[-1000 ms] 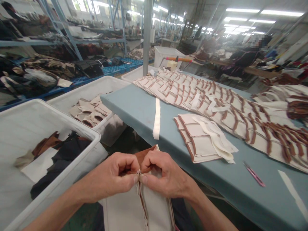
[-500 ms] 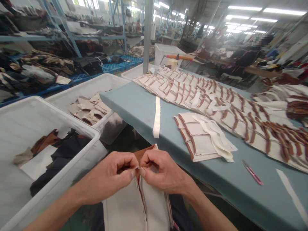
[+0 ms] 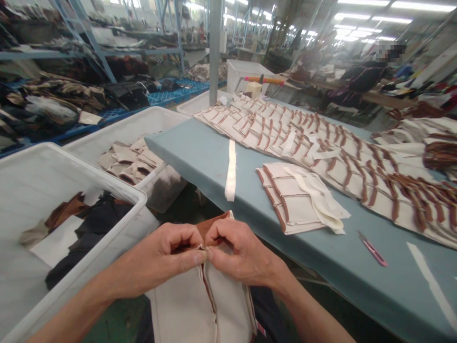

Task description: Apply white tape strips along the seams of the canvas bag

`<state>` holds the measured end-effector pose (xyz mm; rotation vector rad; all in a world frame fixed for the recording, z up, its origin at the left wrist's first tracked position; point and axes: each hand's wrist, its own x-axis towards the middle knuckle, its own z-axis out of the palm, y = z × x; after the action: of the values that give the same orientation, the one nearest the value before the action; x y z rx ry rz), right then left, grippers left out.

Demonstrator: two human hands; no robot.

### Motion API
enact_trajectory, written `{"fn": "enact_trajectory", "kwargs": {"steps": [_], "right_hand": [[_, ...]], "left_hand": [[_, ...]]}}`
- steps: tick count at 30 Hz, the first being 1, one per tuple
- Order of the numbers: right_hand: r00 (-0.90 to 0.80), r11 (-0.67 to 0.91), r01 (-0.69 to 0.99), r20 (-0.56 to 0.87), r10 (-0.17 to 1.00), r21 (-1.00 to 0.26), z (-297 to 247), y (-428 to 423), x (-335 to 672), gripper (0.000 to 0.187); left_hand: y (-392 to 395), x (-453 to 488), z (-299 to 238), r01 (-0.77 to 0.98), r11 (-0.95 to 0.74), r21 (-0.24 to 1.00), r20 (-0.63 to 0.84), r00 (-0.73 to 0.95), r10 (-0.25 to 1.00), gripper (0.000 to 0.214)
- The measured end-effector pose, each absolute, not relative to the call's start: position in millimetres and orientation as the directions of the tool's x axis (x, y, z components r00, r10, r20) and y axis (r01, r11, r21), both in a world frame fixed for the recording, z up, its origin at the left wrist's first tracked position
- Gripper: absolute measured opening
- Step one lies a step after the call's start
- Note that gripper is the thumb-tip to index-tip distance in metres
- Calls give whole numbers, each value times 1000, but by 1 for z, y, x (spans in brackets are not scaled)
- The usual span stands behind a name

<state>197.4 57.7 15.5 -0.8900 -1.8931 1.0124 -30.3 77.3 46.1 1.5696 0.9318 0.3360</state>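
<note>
A cream fabric piece (image 3: 180, 309) with brown lining lies over my lap, a seam or slit running down its middle. At the top of that seam my left hand (image 3: 174, 255) pinches the fabric between thumb and forefinger. My right hand (image 3: 233, 247) grips the same edge from the other side, its thumb tip touching the left thumb. A tiny bit of the edge shows between the fingertips, too small to make out. Behind the hands, a brown flap (image 3: 214, 221) of the piece sticks up.
The blue-grey table (image 3: 193, 147) carries overlapping rows of cream-and-brown pieces (image 3: 285, 128), a small stack (image 3: 296, 200), a white strip (image 3: 231, 171) and pink-handled thread snips (image 3: 372, 248). White bins (image 3: 143, 197) with fabric stand left. A person (image 3: 360, 81) sits at the far right.
The thumbs have come together over the fabric edge, the left one shifting slightly right. The whole view has shifted a little; the table items lie as before.
</note>
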Motion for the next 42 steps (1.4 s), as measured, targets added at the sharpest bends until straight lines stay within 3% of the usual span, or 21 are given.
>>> {"fn": "enact_trajectory", "kwargs": {"steps": [6,18,23,30,35,42], "right_hand": [[-453,437,243,297,841,-866,18,56,202,15],[-435,591,114,495,752,-798,12,58,203,12],[-425,718,193,602,676,-669,16,58,204,9],[-435,746,342,607,665,-571,19,57,197,18],[-347,679,234,592,727,-696,19,56,191,15],[-392,530,266,412,823,-805,23,54,191,10]], "left_hand": [[77,-32,56,364,20,931,-282,683,674,34],[75,-27,53,371,7,928,-260,637,726,30],[76,-28,55,384,13,923,-276,638,719,32],[76,-36,59,415,7,910,-302,651,696,34],[71,-33,60,433,-80,898,-244,640,729,31],[66,-32,51,520,-420,744,36,597,802,20]]}}
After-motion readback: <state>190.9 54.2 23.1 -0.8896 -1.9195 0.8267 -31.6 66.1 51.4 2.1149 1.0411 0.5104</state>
